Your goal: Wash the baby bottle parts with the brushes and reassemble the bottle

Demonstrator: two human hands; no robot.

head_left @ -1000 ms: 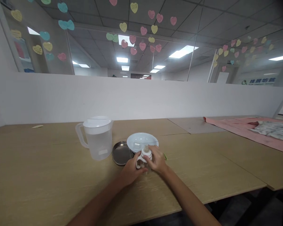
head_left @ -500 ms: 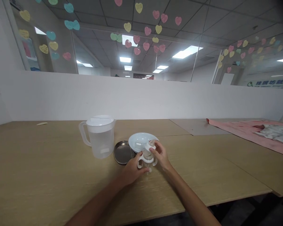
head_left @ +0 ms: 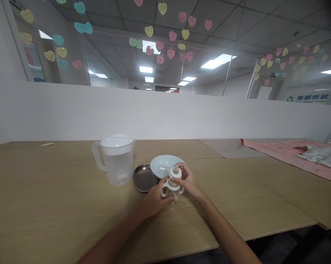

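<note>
Most support for the baby bottle [head_left: 173,187] prob. comes from the L hand [head_left: 155,197] clamped round its body, w/ the R hand [head_left: 189,182] pinching the white collar [head_left: 176,174], prob. for ctrl.

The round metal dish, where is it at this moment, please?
In the head view, the metal dish lies on the table, slightly left of centre, between the plastic pitcher and the white bowl, just beyond the left hand.
</note>
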